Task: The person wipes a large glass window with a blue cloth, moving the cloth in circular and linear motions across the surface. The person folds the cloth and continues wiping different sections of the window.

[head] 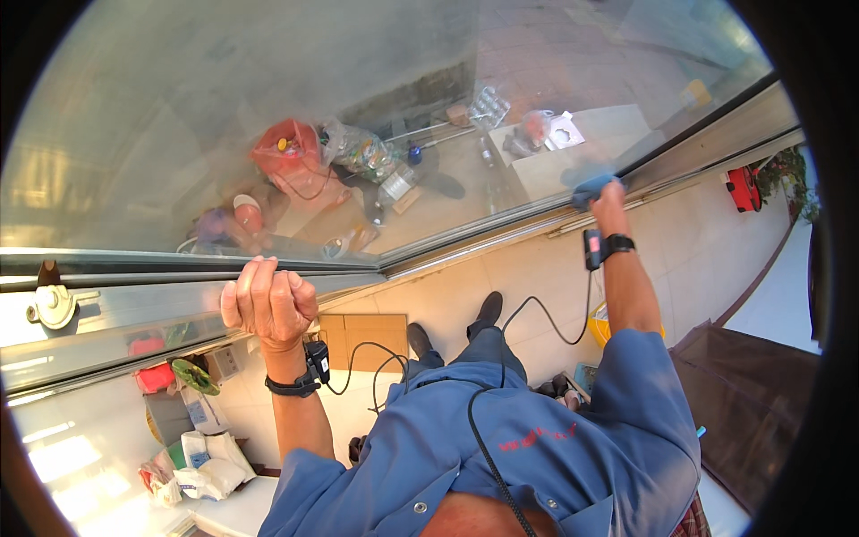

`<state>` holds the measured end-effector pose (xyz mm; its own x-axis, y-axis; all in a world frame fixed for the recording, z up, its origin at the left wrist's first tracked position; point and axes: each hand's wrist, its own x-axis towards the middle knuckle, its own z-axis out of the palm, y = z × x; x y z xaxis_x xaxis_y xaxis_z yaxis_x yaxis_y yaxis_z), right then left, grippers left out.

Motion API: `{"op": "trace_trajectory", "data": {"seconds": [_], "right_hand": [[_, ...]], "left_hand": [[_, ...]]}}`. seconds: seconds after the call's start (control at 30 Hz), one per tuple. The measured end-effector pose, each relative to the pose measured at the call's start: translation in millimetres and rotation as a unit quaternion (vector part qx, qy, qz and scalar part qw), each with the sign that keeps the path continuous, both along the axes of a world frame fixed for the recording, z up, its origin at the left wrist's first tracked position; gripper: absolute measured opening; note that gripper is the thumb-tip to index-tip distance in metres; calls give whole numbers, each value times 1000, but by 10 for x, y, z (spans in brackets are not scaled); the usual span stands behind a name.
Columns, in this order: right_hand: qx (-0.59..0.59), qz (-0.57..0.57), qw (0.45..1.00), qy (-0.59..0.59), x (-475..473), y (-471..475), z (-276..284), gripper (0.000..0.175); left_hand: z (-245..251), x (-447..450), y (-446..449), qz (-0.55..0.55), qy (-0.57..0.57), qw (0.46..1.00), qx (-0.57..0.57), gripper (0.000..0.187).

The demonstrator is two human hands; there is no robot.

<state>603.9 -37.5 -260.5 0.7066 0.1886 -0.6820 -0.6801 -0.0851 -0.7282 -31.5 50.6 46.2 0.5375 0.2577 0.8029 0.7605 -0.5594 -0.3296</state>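
Note:
A large glass pane (402, 80) set in a metal frame (168, 265) fills the upper part of the view. My left hand (268, 302) grips the edge of the metal frame, its fingers curled over it, right of a metal latch (55, 307). At the right, my right hand (609, 198) presses a blue cloth (590, 188) to the glass near its lower frame; the cloth is slightly blurred. Both wrists carry strapped black devices with cables.
Past or mirrored in the glass are a red plastic bag (288, 151) and a bag of bottles (366, 151). Below lie flattened cardboard (366, 342), a yellow bucket (599, 322), shoes (557, 386) and white bags (211, 463). A brown mesh-like box (745, 396) stands at right.

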Motion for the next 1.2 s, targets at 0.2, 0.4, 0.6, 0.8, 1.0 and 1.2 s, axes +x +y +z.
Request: {"op": "trace_trajectory", "data": {"seconds": [0.2,0.4,0.6,0.8,1.0,1.2], "right_hand": [[0,45,998,50,-1870,267,226,24],[34,116,983,141,-3503,544,642,18],[168,210,931,246,-4866,757,972,32],[190,275,875,352,-5001,735,1621,33],[267,234,862,362,-3677,452,2073,30],[350,218,884,218,-1923,-79,2398,25]], "left_hand": [[3,-31,-24,-85,-20,996,-11,6],[27,-55,-12,-175,-38,984,-25,5],[30,-73,-13,-214,-40,975,-35,6],[12,-91,-4,-206,-31,978,-24,7],[15,-83,-16,-161,-28,986,-22,10],[7,-49,-44,-104,-19,994,-1,10]]}}
